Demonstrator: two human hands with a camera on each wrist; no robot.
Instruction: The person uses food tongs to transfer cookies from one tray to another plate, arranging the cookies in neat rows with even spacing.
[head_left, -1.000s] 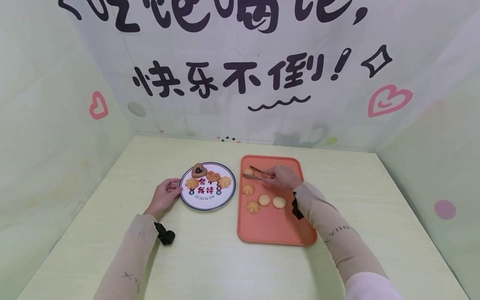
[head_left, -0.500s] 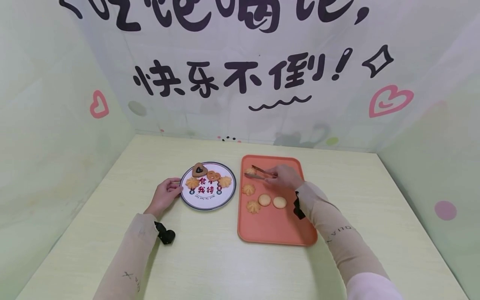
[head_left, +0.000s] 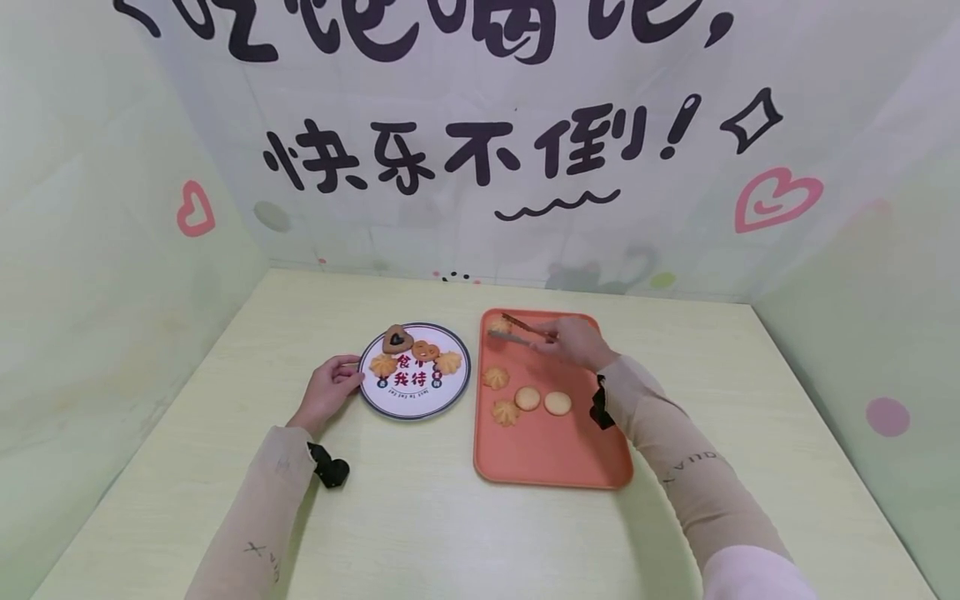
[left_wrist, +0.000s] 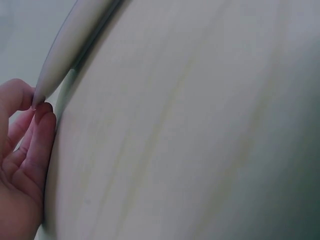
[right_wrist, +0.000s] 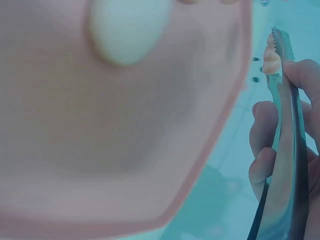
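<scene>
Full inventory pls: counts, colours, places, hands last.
Table: 1, pale yellow, centre
Backdrop: 1, pale with black writing and pink hearts, behind
Tray: 1, orange, on table
Plate: 1, white with blue rim, left of tray
Tongs: 1, metallic grey, over tray
Flower cookies: 5, golden; two on plate, two on tray, one between tongs
Heart cookie: 1, brown, dark centre, on plate
Pretzel-like cookie: 1, golden, on plate
Round cookies: 2, pale, on tray
Wrist devices: 2, black, at wrists
Sleeves: 2, beige, on forearms
Left hand: 1, pinching plate
Right hand: 1, gripping tongs
</scene>
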